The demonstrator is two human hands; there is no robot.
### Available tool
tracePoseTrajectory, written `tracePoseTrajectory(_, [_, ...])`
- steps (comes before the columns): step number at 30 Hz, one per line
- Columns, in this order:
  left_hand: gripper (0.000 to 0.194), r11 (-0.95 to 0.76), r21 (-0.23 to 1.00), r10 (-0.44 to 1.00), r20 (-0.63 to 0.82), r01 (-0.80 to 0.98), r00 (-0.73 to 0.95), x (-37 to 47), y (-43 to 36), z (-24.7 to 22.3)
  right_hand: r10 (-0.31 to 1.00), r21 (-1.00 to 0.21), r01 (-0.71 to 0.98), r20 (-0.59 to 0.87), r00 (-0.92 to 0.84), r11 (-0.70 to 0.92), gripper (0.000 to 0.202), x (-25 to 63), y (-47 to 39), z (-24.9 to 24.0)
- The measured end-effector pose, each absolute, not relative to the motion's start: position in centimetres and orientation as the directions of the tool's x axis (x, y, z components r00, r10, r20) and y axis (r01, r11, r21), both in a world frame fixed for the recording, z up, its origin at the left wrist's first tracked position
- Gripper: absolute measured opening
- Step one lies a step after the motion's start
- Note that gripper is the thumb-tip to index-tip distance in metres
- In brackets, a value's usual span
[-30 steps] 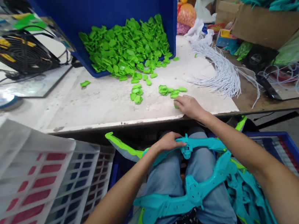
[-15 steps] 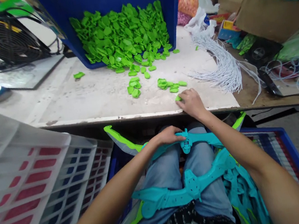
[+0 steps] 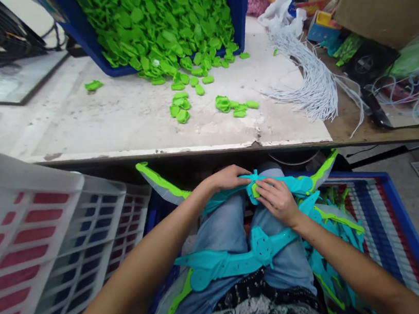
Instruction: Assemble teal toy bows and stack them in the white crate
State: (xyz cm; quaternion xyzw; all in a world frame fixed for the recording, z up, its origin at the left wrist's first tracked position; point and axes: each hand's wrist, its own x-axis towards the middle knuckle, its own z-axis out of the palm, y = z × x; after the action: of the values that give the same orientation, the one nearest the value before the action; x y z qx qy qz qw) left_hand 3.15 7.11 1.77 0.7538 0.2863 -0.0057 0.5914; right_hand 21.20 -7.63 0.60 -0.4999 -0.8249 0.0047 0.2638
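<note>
Across my knees lies a turquoise plastic toy bow [image 3: 296,184] with lime and grey tips. My left hand [image 3: 229,177] grips it just left of its hub. At the hub, my right hand [image 3: 278,200] pinches a small lime-green plastic piece [image 3: 255,190] against the bow; whether it is seated cannot be seen under the fingers. A second turquoise bow [image 3: 228,264] rests nearer me on my thighs, touched by neither hand. Small groups of green pieces [image 3: 223,104] lie on the worktable [image 3: 130,121] ahead.
A blue bin [image 3: 239,12] tipped toward me spills green pieces onto the table. White strings [image 3: 317,90] hang at the right, by a cardboard box [image 3: 386,2]. A white basket [image 3: 55,168] stands at my left. More bows fill a blue crate [image 3: 411,232] at my right.
My right hand has come down from the table edge with a green piece and now presses it at the bow's hub. My left hand keeps its hold. The view has tilted downward.
</note>
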Motion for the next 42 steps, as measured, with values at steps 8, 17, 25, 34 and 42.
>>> tracePoseTrajectory(8, [0.064,-0.33,0.748,0.525,-0.361,0.576,0.77,3.8,6.1,2.2,0.886,-0.382,0.843,0.414,-0.21,0.379,0.022,20.5,-7.9,0.3])
tracePoseTrajectory(17, [0.049,-0.403,0.62,0.588,-0.388,0.673,0.71,4.8,5.4,3.0,0.989,-0.388,0.915,0.128,-0.069,0.114,0.065,21.4,-6.1,0.0])
tracePoseTrajectory(25, [0.042,-0.445,0.555,0.649,-0.341,0.703,0.68,4.7,4.1,3.5,0.986,-0.305,0.94,0.119,-0.119,0.15,0.056,21.0,-6.3,-0.1])
tracePoseTrajectory(34, [0.035,-0.752,0.21,0.65,0.08,0.625,0.755,2.7,-2.2,1.6,0.89,-0.371,0.849,0.398,-0.222,0.377,0.023,21.9,-5.5,5.0])
tracePoseTrajectory(42, [0.044,-0.663,0.369,0.71,0.032,0.652,0.704,1.0,-6.6,1.4,0.929,-0.175,0.962,0.343,-0.14,0.21,0.022,20.1,11.6,8.0])
